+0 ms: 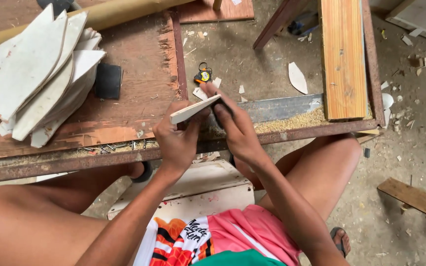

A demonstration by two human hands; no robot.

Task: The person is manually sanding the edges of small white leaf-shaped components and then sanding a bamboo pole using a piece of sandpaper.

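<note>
Left hand (176, 140) grip closed on pale board piece (194, 109), edge up for access; right hand (236, 129) grip clamps dark block (221, 109) against it (desk (124, 118) stack (40, 74) far left).

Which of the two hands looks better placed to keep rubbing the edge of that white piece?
Probably the right hand: it presses a dark block against the white curved piece and is free to slide. The left hand has its grip around the piece, steadying it.

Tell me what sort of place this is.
Likely a rough woodworking shop: sawdust along a rusty metal-framed bench, a stack of cut white pieces, and a tape measure on the dusty floor.
</note>
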